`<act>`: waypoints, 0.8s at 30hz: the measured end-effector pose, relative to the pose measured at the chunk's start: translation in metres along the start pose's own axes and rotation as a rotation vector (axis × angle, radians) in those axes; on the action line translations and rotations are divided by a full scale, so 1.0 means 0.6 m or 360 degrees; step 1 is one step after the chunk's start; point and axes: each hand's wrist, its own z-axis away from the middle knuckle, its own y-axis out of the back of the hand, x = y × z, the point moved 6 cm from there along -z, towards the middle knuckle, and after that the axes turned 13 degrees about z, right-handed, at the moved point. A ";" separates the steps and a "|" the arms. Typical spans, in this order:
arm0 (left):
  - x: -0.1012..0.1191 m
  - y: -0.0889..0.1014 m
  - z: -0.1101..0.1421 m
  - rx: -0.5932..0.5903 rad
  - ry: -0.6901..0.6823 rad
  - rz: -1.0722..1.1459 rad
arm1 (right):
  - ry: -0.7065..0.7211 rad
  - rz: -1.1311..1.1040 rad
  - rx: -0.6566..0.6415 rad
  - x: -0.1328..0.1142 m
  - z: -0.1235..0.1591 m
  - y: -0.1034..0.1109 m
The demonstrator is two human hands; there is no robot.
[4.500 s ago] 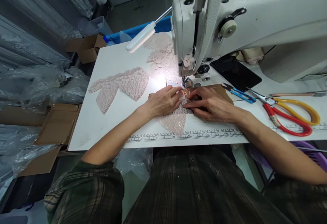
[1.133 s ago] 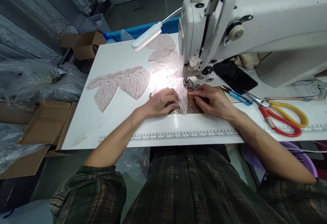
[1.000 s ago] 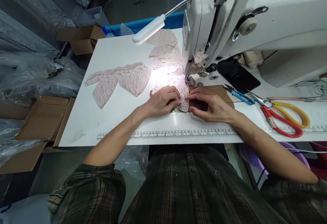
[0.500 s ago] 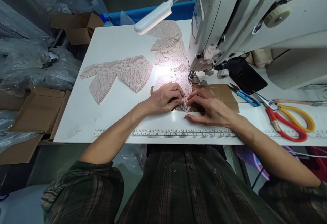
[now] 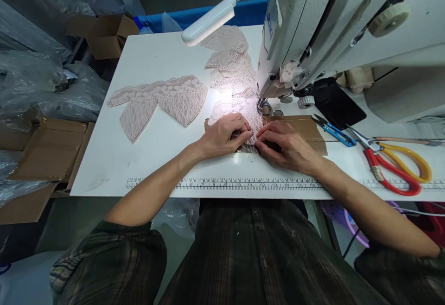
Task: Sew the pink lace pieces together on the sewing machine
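Pale pink lace fabric (image 5: 236, 105) lies under the lamp, running from the back of the table to the needle of the sewing machine (image 5: 278, 50). My left hand (image 5: 227, 131) rests on its left side, thumb and fingers closed on the front edge. From the right, my right hand (image 5: 283, 142) pinches the same edge between thumb and fingertips. Both hands are just in front of the presser foot (image 5: 260, 104), their fingertips a small gap apart. Another lace piece (image 5: 182, 98), with two pointed parts along a scalloped band, lies flat to the left.
Blue thread snips (image 5: 335, 131), scissors (image 5: 396, 161) with red and yellow handles and a black phone (image 5: 339, 101) lie to the right. A printed ruler (image 5: 222, 183) runs along the table's front edge. Cardboard boxes (image 5: 107, 36) and plastic bags stand at the left.
My right thumb has moved in against the fingers, closing on the lace edge. The lace tip that hung toward me is now folded up between my hands.
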 end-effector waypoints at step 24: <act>0.025 -0.021 0.014 -0.0133 -0.0630 -0.0451 | -0.0229 0.0342 0.0101 0.044 0.014 -0.006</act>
